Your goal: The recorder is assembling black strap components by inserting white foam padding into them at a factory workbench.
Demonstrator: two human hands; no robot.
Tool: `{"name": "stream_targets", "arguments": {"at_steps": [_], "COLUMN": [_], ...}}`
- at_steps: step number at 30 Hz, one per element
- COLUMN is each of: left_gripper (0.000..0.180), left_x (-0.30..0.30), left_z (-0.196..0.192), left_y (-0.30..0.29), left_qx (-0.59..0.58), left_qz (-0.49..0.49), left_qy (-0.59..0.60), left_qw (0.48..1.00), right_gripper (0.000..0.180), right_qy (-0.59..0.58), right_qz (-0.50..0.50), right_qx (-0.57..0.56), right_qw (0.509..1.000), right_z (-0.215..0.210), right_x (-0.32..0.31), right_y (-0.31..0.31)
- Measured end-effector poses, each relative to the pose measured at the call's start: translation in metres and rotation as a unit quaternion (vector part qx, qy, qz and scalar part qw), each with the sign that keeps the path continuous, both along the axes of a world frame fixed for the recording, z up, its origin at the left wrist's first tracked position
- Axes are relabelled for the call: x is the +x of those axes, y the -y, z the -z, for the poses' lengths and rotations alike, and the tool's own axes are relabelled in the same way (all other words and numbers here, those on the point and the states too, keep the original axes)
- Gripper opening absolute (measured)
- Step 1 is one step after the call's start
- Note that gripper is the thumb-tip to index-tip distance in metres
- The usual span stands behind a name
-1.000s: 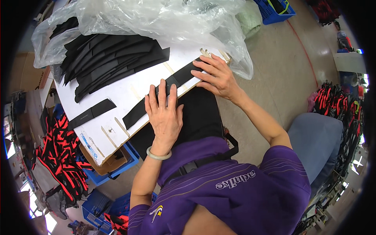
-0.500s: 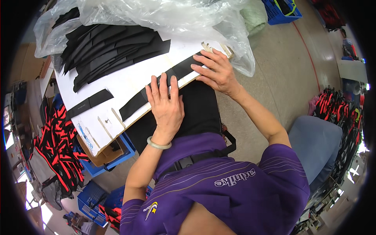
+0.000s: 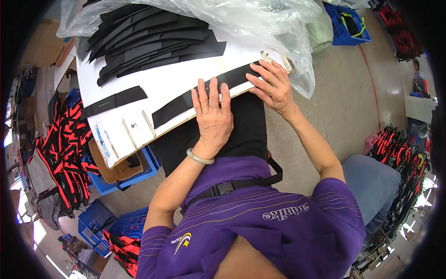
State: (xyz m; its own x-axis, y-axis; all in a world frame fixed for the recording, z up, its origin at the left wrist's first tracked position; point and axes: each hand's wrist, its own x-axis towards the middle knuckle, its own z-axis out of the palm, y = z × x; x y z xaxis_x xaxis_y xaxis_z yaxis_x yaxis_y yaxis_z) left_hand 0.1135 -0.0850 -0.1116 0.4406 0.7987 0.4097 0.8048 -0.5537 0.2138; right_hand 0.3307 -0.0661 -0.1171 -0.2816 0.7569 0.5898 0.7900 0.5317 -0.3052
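Handle the black strip [image 3: 238, 77], likely light and pliable, by its end left of the left hand [image 3: 214, 114], resting unclenched like the right hand [image 3: 275, 90].

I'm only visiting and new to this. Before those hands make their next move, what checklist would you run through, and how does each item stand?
1. Left hand on the strip: ok, it lies across the middle part.
2. Right hand at the strip's right end: ok.
3. Strip apart from the pile: ok, white table shows between them.
4. Second strip wholly on the table: not ok, its left end seems to poke past the edge.
5. Strip's underside: cannot tell, hidden.
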Motion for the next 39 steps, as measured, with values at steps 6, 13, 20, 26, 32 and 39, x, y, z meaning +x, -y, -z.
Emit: {"name": "stream_targets", "arguments": {"at_steps": [6, 13, 20, 26, 32, 39], "left_gripper": [0.069, 0.067, 0.06, 0.068, 0.045, 0.044], "left_x": [0.0, 0.0, 0.001, 0.004, 0.0, 0.001], "left_z": [-0.001, -0.003, 0.002, -0.004, -0.009, -0.008], "left_y": [0.0, 0.0, -0.001, 0.0, 0.001, 0.0], "left_qx": [-0.003, -0.007, 0.017, -0.029, -0.006, 0.002], "left_qz": [0.002, 0.0, -0.009, 0.01, -0.002, -0.002], "left_qy": [0.011, 0.015, 0.002, -0.034, -0.036, -0.046], "left_qw": [1.0, 1.0, 1.0, 0.999, 0.999, 0.999], "right_gripper": [0.037, 0.036, 0.03, 0.029, 0.024, 0.019], "right_qy": [0.0, 0.0, -0.081, -0.058, -0.03, -0.158], "right_qz": [-0.001, 0.0, -0.004, 0.021, -0.017, -0.118], "right_qx": [-0.001, 0.0, -0.065, -0.134, -0.351, -0.468], "right_qw": [1.0, 1.0, 0.995, 0.989, 0.936, 0.862], "right_z": [-0.001, 0.0, -0.01, -0.042, -0.069, -0.086], "right_x": [0.0, 0.0, 0.003, 0.03, 0.025, 0.011], "right_y": [0.0, 0.0, -0.003, -0.023, -0.062, -0.095]}}
